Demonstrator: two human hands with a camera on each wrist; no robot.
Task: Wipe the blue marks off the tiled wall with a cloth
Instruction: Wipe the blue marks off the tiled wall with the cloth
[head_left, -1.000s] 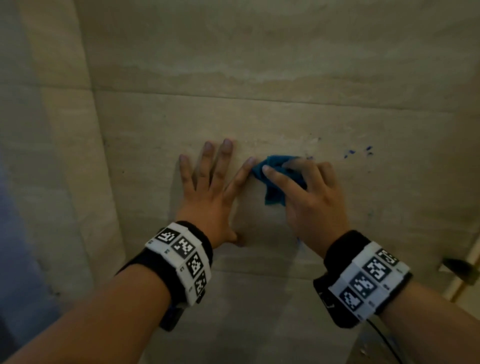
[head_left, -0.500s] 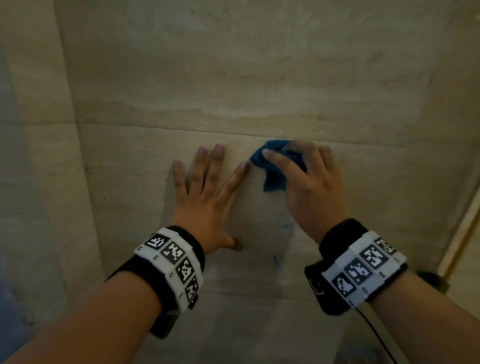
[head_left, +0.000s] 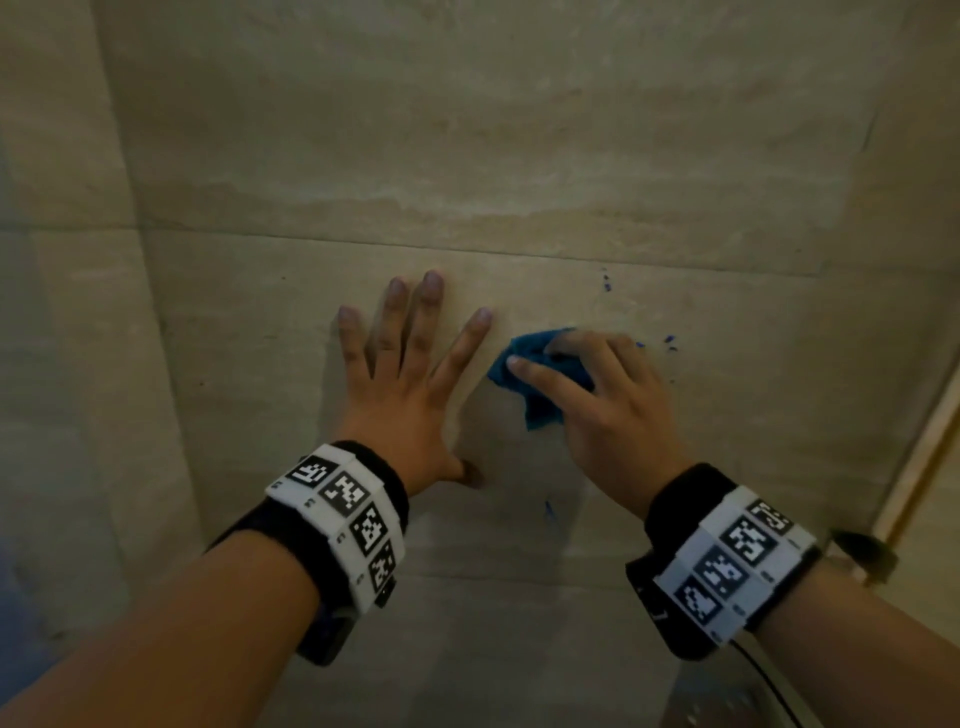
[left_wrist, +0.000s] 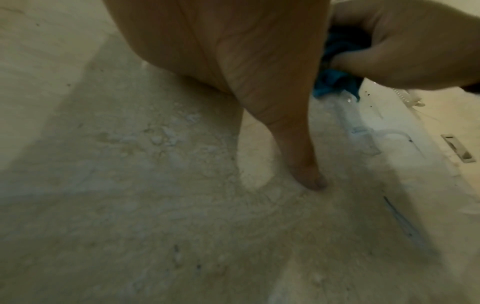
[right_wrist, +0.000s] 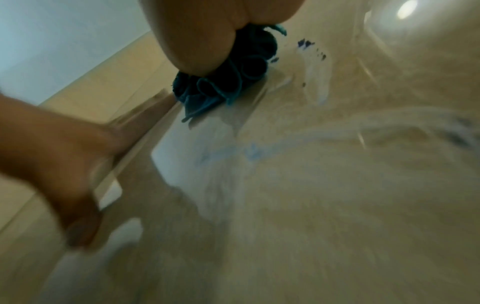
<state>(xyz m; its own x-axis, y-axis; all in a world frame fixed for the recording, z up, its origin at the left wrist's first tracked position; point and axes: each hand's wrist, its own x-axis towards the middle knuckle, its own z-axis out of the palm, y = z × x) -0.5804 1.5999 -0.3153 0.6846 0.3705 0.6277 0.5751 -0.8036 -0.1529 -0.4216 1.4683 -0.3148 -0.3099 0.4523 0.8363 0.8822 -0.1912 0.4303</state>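
Tiled wall (head_left: 519, 156), beige, veined stone; one horizontal grout line is seen above both hands.

Left hand (head_left: 410, 384) is laid flat on the tile, fingers straight and spread, nothing grasped. From the left wrist view the thumb tip (left_wrist: 314, 183) is seen planted on the stone.

Right hand (head_left: 608, 410) is placed at 3 o'clock of the left hand, close beside it but apart. A bunched blue cloth (head_left: 535, 379) is gripped under its curled fingers and pressed to the wall; the index finger is laid across the top of it. Folds of the cloth (right_wrist: 221, 86) are seen spilling out below the palm in the right wrist view, touching the tile.

Blue marks noted:
- small specks (head_left: 605, 283) at 12 o'clock of the right hand, just under the grout line;
- a few flecks (head_left: 670, 340) at 3 o'clock of the fingertips, near the cloth but not covered by it;
- a short streak (head_left: 549, 509) at 6 o'clock of the cloth, between the two wrists;
- a pale blue smear (right_wrist: 249, 154) is shown in the right wrist view below the cloth, with darker dabs (right_wrist: 305, 44) above it.

A black-and-white patterned band is worn on each wrist (head_left: 343, 519). A dark fitting (head_left: 862, 553) is seen at the far right edge; what it is cannot be told.
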